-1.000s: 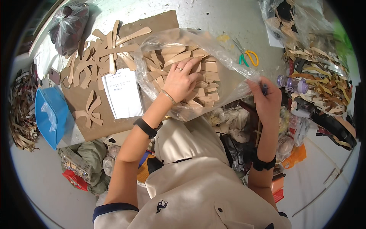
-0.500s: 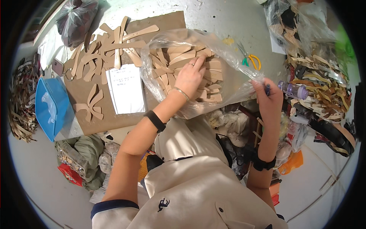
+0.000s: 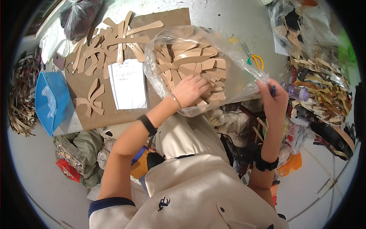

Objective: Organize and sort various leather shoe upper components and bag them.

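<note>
A clear plastic bag (image 3: 244, 63) lies on the table with its mouth toward my right hand. Inside or under its film is a heap of flat, tan, strap-shaped leather pieces (image 3: 183, 59). My left hand (image 3: 190, 91) rests on the near part of this heap, fingers bent loosely over the pieces and none clearly gripped. At the bag's right end, my right hand (image 3: 275, 95) pinches the gathered plastic edge. A dark blue pen-like stick (image 3: 272, 89) also shows between its fingers. More tan leather pieces (image 3: 114, 38) lie piled to the left, beside white written sheets (image 3: 129, 86).
Scissors (image 3: 256, 60) with yellow and green handles lie beyond the bag. A blue bin (image 3: 51, 101) stands at the left edge, near a phone (image 3: 59, 61). At right are a purple-capped bottle (image 3: 295, 91) and a heap of leather strips (image 3: 324, 84). Brown board (image 3: 85, 120) covers part of the table.
My left hand has slid toward me over the heap, uncovering its middle pieces. My right hand has shifted slightly right, still gripping the bag's edge.
</note>
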### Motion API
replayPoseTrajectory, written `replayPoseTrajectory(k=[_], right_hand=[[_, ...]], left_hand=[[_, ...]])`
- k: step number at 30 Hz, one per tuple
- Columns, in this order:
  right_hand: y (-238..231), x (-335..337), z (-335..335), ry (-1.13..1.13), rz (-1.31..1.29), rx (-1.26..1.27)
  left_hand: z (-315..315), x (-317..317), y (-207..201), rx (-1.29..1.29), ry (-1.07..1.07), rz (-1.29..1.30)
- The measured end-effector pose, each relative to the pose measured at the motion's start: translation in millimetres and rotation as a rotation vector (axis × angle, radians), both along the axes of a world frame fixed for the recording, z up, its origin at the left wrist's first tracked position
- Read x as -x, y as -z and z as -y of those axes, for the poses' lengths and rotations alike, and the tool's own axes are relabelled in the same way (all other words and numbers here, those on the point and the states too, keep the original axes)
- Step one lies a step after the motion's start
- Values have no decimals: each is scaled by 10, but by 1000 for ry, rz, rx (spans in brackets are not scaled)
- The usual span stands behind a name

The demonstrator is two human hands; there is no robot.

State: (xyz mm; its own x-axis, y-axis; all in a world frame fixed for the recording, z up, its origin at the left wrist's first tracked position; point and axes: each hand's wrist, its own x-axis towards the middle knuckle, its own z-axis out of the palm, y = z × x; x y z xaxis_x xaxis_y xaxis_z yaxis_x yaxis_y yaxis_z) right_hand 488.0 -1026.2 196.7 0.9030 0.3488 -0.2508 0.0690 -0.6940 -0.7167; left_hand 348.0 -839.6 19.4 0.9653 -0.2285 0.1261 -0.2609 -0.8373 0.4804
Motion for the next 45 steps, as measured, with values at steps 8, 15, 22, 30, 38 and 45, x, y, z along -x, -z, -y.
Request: replayPoseTrajectory(k=[8,15,22,30,38,45], right_hand=[[-9,112,6,1,2,35],[17,170,32,22,-7,-23],[0,187,88,17,7,31],[30,239,137,19,14,1],[32,243,189,18,-7,-19],[53,266,130,46,-59,-55]], left_hand=[[33,554,63,39,-53,-423],[187,379,-22,222,-290,-210],[139,539,104,16,-80,-309],[430,320,73,-130,-195,-379],[408,463,137,-71,-338,-464],[359,482,8,-76,-281,-295]])
